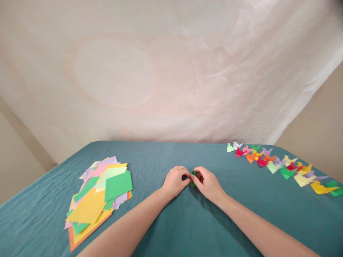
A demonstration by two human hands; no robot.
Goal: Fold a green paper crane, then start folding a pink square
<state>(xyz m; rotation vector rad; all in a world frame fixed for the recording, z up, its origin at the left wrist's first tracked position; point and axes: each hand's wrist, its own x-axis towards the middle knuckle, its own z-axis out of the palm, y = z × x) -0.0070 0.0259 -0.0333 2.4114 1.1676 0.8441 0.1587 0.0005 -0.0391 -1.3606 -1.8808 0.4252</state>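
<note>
While both forearms rest on the teal tablecloth [187,221], the left hand [175,182] and right hand [207,184] meet mid-table, fingers curled tight, pinching a small green folded paper [193,175] between them, well apart from either pile.

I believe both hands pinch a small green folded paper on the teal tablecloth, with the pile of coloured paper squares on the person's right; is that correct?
Not quite: the head view shows the pile of coloured paper squares on the person's left. The left hand and right hand do pinch the small green folded paper on the teal tablecloth.
</note>
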